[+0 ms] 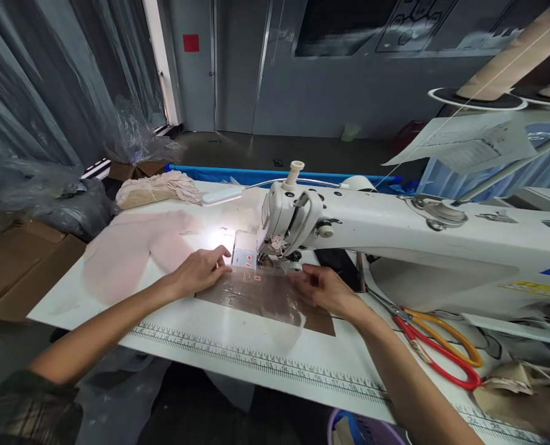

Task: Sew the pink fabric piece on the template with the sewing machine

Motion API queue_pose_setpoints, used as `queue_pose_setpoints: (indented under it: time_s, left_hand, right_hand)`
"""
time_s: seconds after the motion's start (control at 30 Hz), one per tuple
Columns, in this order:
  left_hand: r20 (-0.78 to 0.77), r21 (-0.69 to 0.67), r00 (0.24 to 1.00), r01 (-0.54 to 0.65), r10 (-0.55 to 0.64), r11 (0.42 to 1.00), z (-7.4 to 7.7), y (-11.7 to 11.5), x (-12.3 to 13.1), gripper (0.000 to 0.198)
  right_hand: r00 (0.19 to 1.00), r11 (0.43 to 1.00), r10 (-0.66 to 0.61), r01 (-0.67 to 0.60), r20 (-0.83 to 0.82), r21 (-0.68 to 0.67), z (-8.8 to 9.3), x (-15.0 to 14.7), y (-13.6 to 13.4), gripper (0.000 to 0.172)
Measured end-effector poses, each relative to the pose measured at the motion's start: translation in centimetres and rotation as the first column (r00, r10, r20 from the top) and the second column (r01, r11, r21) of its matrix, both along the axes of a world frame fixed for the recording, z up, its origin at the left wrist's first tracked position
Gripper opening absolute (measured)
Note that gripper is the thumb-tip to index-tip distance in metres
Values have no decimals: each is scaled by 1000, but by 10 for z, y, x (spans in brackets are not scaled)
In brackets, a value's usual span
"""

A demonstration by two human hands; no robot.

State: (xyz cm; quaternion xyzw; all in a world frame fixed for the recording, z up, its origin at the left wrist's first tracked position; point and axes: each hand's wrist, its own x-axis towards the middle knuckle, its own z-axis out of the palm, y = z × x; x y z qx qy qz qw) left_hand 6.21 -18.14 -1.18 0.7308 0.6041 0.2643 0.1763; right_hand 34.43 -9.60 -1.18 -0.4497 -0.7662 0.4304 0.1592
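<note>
A thin, brown, see-through sheet [251, 300] lies on the white sewing table, its far edge by the needle area of the white sewing machine [275, 213]. I cannot tell whether it is fabric or film. My left hand [203, 270] has its curled fingers and thumb closed at the sheet's far left corner. On the other side, my right hand [325, 289] pinches the sheet's far edge, just right of the presser foot. The needle tip is hidden behind the machine head. Light from a small lamp [222, 196] falls on the metal plate [244, 250].
Pale pink cut pieces [126, 253] are spread at the left, below a tied lace bundle [159, 188]. Scissors [435, 346] with red and orange handles lie at the right. A printed ruler [256, 357] runs along the front edge. Thread cones [516, 55] stand upper right.
</note>
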Motion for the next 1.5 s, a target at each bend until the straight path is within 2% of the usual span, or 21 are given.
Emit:
queue_pose_setpoints:
  time_s: [0.1, 0.17, 0.27, 0.33, 0.4, 0.43, 0.5, 0.57, 0.63, 0.7, 0.77, 0.8, 0.87, 0.93, 1.03, 1.1, 1.17, 1.27, 1.37, 1.43, 1.5]
  left_hand:
    - [-180, 231, 981, -23, 66, 973, -16, 14, -7, 17]
    - [-232, 335, 971, 29, 52, 942, -21, 11, -5, 17]
    - [-181, 321, 979, 145, -90, 936, -19, -2, 7, 28]
    - [-15, 210, 989, 149, -149, 966, -14, -8, 15, 34]
    - [258, -36, 959, 129, -116, 991, -9, -10, 18, 45]
    - [399, -193, 915, 151, -63, 970, -6, -10, 18, 52]
    - [601, -436, 795, 243, 79, 867, -2, -9, 14, 66]
    - [684, -530, 705, 301, 190, 793, 1, -8, 9, 75]
    - [689, -547, 691, 296, 220, 783, 3, -8, 3, 72]
    - [657, -557, 720, 267, 222, 786, 2, -9, -1, 64]
    - [622, -557, 750, 224, 224, 800, 0, -9, -6, 62]
    - [612, -550, 759, 209, 221, 809, -1, -8, -9, 61]
    - [603, -518, 772, 185, 202, 835, -4, -5, -16, 55]
    - [583, -487, 792, 159, 184, 859, -4, -2, -23, 47]
    - [471, -389, 867, 39, 162, 920, -2, -1, -26, 34]
    - [352, -192, 934, -1, 70, 981, 0, -4, -19, 24]
    - [250, 11, 954, 171, -168, 985, -1, -9, -6, 24]
    - [53, 164, 832, 538, -552, 827, -7, -17, 18, 38]
    - [-218, 270, 781, 625, -585, 733, -14, -23, 32, 14]
    - [-285, 277, 776, 629, -563, 727, -15, -27, 29, 17]
    - [-308, 251, 790, 605, -530, 756, -17, -32, 20, 19]
  right_hand:
    - [996, 987, -74, 66, 48, 148, -5, -9, 6, 36]
    - [996, 984, -80, 70, 49, 166, -6, -7, 4, 36]
    - [997, 991, -71, 71, -6, 113, -10, -4, -3, 37]
    - [991, 998, -63, 64, -115, 9, -12, -9, -12, 39]
    - [971, 988, -58, 23, -232, -153, -11, -22, -24, 44]
    - [959, 971, -66, -2, -277, -238, -10, -31, -30, 47]
    - [931, 920, -79, -69, -357, -385, -4, -51, -42, 49]
    - [904, 858, -51, -178, -425, -482, 3, -65, -49, 52]
    - [889, 825, 12, -267, -457, -497, 5, -69, -48, 54]
    - [910, 882, 52, -235, -412, -409, 1, -62, -39, 50]
    - [963, 976, 78, -126, -259, -176, -8, -48, -29, 39]
    - [981, 994, 103, -106, -162, -14, -13, -41, -24, 34]
    - [985, 950, 169, -159, -15, 270, -22, -31, -19, 29]
    - [969, 875, 247, -230, 16, 427, -28, -26, -19, 28]
    - [943, 819, 330, -271, -29, 506, -33, -27, -23, 26]
    - [938, 806, 343, -262, -58, 531, -36, -27, -25, 24]
    - [939, 804, 331, -228, -94, 549, -40, -26, -26, 23]
    - [941, 802, 314, -190, -128, 567, -46, -24, -26, 24]
    - [934, 732, 357, -264, -24, 628, -47, -23, -28, 30]
    - [924, 654, 369, -335, 101, 678, -47, -24, -31, 35]
    - [922, 610, 334, -369, 194, 701, -45, -27, -35, 38]
